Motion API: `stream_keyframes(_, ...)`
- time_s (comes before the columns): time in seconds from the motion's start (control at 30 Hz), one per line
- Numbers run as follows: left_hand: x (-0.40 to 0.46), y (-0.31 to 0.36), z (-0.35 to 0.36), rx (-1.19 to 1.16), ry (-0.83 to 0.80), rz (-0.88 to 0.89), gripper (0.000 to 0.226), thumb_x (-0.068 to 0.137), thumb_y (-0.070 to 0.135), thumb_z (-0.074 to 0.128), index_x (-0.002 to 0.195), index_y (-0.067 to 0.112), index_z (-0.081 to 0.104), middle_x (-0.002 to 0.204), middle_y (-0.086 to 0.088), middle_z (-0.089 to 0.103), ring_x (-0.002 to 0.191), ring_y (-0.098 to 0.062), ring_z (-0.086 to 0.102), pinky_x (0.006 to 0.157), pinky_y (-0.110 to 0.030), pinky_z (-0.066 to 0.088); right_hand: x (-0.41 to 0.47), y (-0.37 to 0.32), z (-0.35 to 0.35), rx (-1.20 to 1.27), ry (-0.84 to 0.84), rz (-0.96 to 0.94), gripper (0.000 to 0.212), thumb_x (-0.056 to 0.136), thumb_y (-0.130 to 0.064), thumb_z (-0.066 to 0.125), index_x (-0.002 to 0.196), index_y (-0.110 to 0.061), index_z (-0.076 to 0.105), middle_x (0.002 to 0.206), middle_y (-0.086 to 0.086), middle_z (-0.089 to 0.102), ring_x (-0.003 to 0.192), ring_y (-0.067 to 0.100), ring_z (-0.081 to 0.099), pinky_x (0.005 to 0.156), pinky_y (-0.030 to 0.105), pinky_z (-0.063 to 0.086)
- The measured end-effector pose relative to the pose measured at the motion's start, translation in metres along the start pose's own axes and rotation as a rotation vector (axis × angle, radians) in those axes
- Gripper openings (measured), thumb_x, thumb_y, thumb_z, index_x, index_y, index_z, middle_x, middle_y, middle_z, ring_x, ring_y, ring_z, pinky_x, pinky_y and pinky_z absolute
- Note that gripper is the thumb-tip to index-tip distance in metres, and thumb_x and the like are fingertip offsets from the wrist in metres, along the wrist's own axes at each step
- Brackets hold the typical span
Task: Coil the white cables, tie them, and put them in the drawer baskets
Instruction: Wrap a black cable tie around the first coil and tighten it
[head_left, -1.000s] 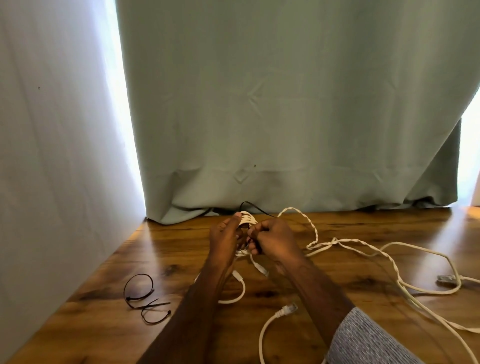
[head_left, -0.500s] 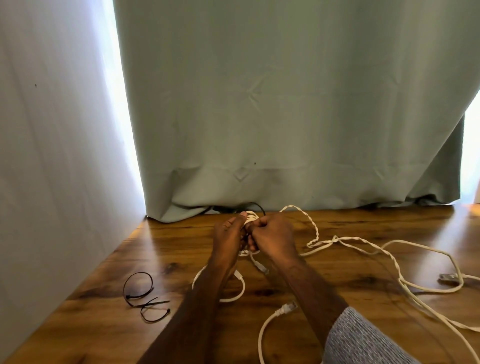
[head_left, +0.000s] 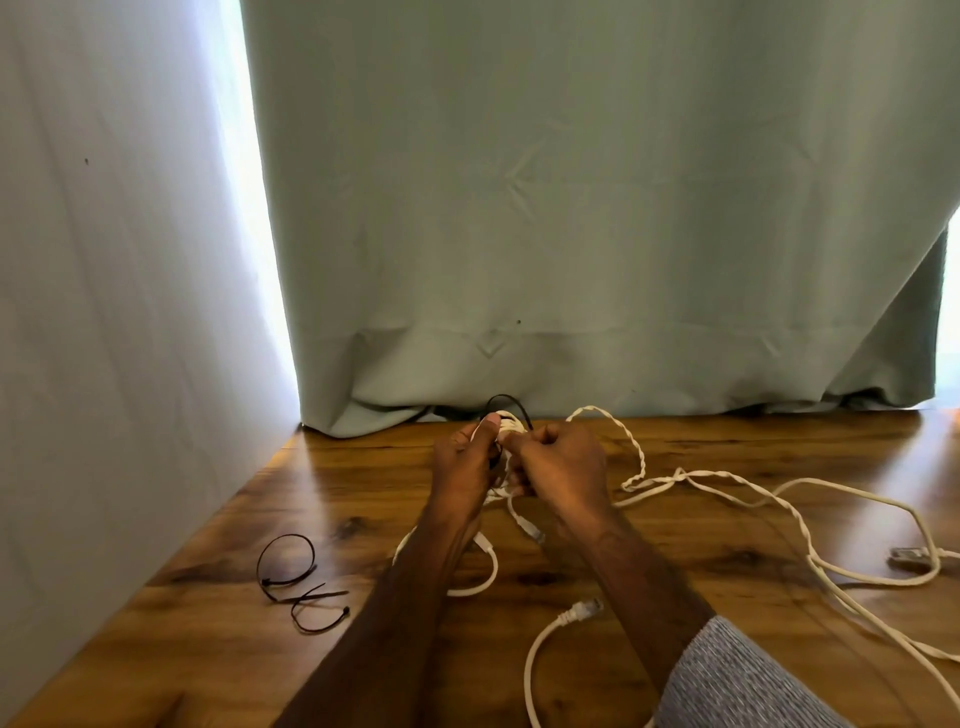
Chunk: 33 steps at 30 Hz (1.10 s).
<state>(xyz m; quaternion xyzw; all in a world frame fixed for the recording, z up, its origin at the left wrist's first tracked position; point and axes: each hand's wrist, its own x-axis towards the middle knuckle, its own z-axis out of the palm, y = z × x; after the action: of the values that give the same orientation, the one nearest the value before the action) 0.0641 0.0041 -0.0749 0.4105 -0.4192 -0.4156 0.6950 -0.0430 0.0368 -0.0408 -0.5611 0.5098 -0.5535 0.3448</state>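
Near the far edge of the table (head_left: 727, 597), just in front of the curtain (head_left: 571, 208), we've got both hands together on a small coil (head_left: 506, 423) of white cable. Our left hand (head_left: 465, 467) grips the coil w/ the thumb up on top & fingers curled round it. Our right hand (head_left: 558, 465) is curled too, pinching at the coil from the other side, knuckles toward the camera. A thin black tie (head_left: 511, 402) arcs up over the coil btwn the two hands; we can't tell which fingers actually hold it.

From under the hands, short ends of the white cable hang down: one plug (head_left: 535, 532) sits just below the right wrist, another loop (head_left: 480, 577) curves beside the left forearm. Closer to us, a separate plug end (head_left: 582, 610) lies on the wood w/ its cord curving toward the bottom edge, next to the grey sleeve (head_left: 737, 675) on our right arm.

To the right, the loose cable (head_left: 727, 480) runs off twisted on itself, from the hands up in an arch, then across the tabletop in wide bends to the right edge. A flat connector (head_left: 909, 558) rests well apart near that edge.

To the left, spare black ties (head_left: 298, 587) lie looped on the wood, near the white wall (head_left: 104, 312), well apart from the hands.
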Motion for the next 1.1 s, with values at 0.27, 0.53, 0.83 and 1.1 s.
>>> stream_keyframes(0.27, -0.015, 0.013, 0.005, 0.261, -0.156, 0.116, 0.037, 0.098, 0.034, 0.06, 0.077, 0.005, 0.071, 0.058, -0.003, 0.063, 0.052, -0.012, 0.057, 0.048, -0.023, 0.042, 0.019, 0.003, -0.016, -0.197, 0.014, -0.304, 0.023, 0.09, -0.047, 0.069, 0.094, -0.025, 0.073, 0.087, -0.011, 0.07, 0.084, 0.003, 0.065, 0.068, 0.018, 0.047)
stream_keyframes(0.53, -0.013, 0.013, 0.001, 0.135, -0.15, 0.007, 0.036, 0.102, 0.03, 0.053, 0.082, 0.006, 0.071, 0.06, -0.002, 0.065, 0.049, -0.011, 0.058, 0.049, -0.022, 0.042, 0.02, -0.001, -0.016, -0.037, -0.081, -0.072, 0.026, 0.096, -0.021, 0.065, 0.076, -0.009, 0.076, 0.055, -0.002, 0.064, 0.045, 0.003, 0.055, 0.054, 0.021, 0.048)
stream_keyframes(0.83, -0.008, 0.008, -0.001, 0.192, -0.178, 0.008, 0.037, 0.102, 0.037, 0.05, 0.1, 0.009, 0.075, 0.089, -0.015, 0.075, 0.074, -0.022, 0.07, 0.056, -0.028, 0.05, 0.023, 0.001, -0.014, -0.285, -0.056, -0.253, 0.025, 0.084, -0.045, 0.076, 0.1, -0.026, 0.07, 0.086, -0.009, 0.067, 0.077, 0.007, 0.062, 0.062, 0.021, 0.044)
stream_keyframes(1.1, -0.013, 0.018, -0.005, 0.06, -0.224, -0.133, 0.037, 0.103, 0.028, 0.05, 0.104, -0.006, 0.064, 0.074, -0.011, 0.066, 0.056, -0.014, 0.062, 0.044, -0.022, 0.036, 0.042, 0.012, -0.04, -0.42, -0.383, -0.399, 0.047, 0.077, -0.03, 0.086, 0.121, -0.025, 0.072, 0.103, -0.014, 0.073, 0.084, -0.004, 0.064, 0.064, 0.003, 0.042)
